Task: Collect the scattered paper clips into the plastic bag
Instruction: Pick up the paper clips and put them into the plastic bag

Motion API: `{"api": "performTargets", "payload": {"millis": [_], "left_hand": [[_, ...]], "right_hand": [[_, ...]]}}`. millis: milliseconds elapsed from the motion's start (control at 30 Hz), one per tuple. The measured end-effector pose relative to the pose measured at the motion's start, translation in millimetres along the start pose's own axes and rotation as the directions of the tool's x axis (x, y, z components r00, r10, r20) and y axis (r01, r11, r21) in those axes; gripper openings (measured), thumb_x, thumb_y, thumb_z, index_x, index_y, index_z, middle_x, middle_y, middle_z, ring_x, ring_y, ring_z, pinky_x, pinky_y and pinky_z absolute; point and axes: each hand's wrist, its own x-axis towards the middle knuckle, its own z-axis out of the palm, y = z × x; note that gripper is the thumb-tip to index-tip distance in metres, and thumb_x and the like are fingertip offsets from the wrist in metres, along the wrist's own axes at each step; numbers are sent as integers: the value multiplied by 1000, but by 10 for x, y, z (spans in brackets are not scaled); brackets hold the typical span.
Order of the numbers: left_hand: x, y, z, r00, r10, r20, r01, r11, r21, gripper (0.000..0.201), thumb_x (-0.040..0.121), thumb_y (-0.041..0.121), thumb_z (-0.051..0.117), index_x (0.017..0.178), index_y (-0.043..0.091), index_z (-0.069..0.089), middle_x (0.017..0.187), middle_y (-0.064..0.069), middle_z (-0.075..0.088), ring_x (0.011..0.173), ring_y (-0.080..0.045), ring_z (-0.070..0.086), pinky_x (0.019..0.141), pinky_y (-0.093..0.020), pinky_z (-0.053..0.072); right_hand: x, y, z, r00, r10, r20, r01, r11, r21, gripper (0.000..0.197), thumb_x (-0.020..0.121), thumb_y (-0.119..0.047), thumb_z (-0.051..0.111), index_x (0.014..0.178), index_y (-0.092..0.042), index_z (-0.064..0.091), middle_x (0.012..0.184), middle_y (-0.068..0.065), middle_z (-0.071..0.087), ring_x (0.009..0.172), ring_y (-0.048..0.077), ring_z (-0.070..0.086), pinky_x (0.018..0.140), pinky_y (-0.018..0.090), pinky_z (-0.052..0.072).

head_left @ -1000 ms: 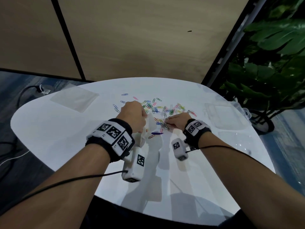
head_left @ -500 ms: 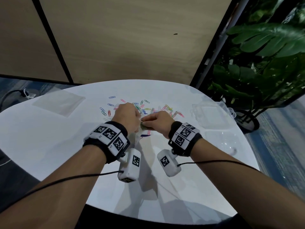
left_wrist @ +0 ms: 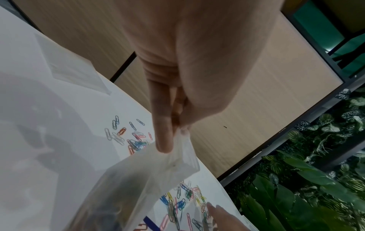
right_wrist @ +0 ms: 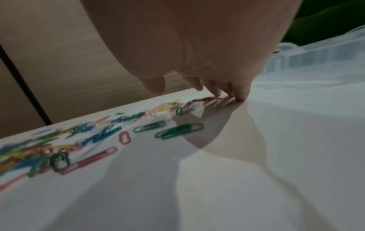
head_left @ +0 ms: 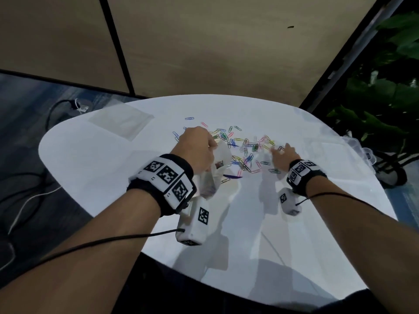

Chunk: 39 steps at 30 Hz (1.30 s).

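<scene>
Coloured paper clips (head_left: 246, 150) lie scattered across the middle of the white table (head_left: 95, 168). My left hand (head_left: 197, 148) pinches the rim of a clear plastic bag (head_left: 213, 175), which hangs below it with some clips inside; in the left wrist view thumb and forefinger hold the bag (left_wrist: 158, 175) by its top edge. My right hand (head_left: 283, 155) reaches flat over the right end of the clips, fingers spread. In the right wrist view its fingertips (right_wrist: 239, 96) touch the table beside red clips (right_wrist: 207, 100), holding nothing.
A second flat clear bag (head_left: 120, 121) lies at the table's far left. A clear plastic box (head_left: 335, 155) sits at the right edge, seen close in the right wrist view (right_wrist: 320, 51). A leafy plant (head_left: 385, 98) stands right of the table. Cables (head_left: 29, 200) lie on the floor at left.
My right hand has left the bag's mouth and moved right, out over the right end of the clips, with fingers now spread. The left hand still holds the bag.
</scene>
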Motion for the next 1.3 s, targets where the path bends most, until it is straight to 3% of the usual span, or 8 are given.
{"api": "performTargets", "payload": {"millis": [233, 400, 567, 733, 867, 1000, 1200, 1300], "left_hand": [[-16, -163, -193, 999, 27, -19, -25, 995, 92, 24, 96, 4, 53, 107, 9, 73, 97, -11, 69, 63, -29, 75, 73, -39, 64], [-3, -166, -207, 999, 19, -28, -17, 996, 89, 24, 96, 4, 52, 107, 8, 73, 93, -7, 67, 61, -27, 75, 72, -39, 64], [-11, -117, -151, 999, 39, -1, -39, 993, 116, 24, 97, 4, 53, 108, 9, 73, 83, -6, 67, 63, -28, 76, 74, -38, 64], [42, -88, -129, 1000, 7, 7, -8, 996, 89, 21, 95, 4, 55, 102, 11, 74, 81, -9, 71, 63, -28, 76, 72, -39, 64], [17, 6, -80, 1000, 7, 13, -8, 997, 73, 22, 93, 2, 56, 102, 9, 74, 95, -16, 74, 83, -33, 75, 79, -41, 63], [-11, 67, -21, 1000, -3, 31, 1, 997, 78, 27, 89, -6, 53, 96, 9, 75, 83, -14, 71, 81, -33, 73, 78, -42, 63], [-66, 97, 45, 1000, 14, 1, -14, 999, 50, 22, 91, 1, 57, 100, 8, 75, 96, -15, 75, 88, -33, 74, 85, -41, 61], [-63, 102, 59, 1000, 8, 3, -8, 999, 49, 22, 90, 1, 59, 103, 7, 75, 93, -16, 75, 87, -32, 74, 84, -41, 61]], "right_hand": [[80, -453, 92, 953, -284, 104, 302, 886, -351, 63, 90, -27, 50, 149, -21, 27, 159, 11, 15, 141, 47, 20, 112, 61, 27], [-125, -637, 281, 836, -543, 76, 515, 730, -449, 45, 98, -24, 43, 141, -12, 43, 137, 14, 50, 123, 34, 51, 101, 43, 45], [-310, -710, 219, 856, -517, 25, 472, 759, -448, 22, 86, -2, 56, 103, -4, 71, 102, 15, 69, 93, 30, 67, 81, 33, 56], [-252, -502, -15, 970, -241, 16, 231, 944, 235, 11, 78, -15, 80, 88, -14, 80, 93, 1, 76, 88, 16, 71, 87, 25, 56], [-534, -467, -316, 954, -210, 216, -86, 496, 864, 16, 81, 3, 74, 96, 5, 70, 102, 22, 72, 89, 26, 72, 81, 32, 61], [-1008, -640, -528, 871, -386, 303, -210, 263, 942, 22, 86, 1, 70, 106, 11, 66, 95, 16, 72, 88, 20, 71, 80, 23, 60], [-1513, -880, -314, 819, -441, 366, -65, 563, 824, 20, 85, 4, 69, 103, 13, 68, 97, 22, 72, 86, 27, 71, 83, 28, 59], [-1540, -961, -159, 864, -461, 202, 277, 770, 574, 27, 74, -5, 78, 102, -3, 75, 93, 8, 74, 85, 19, 70, 87, 31, 57]]}}
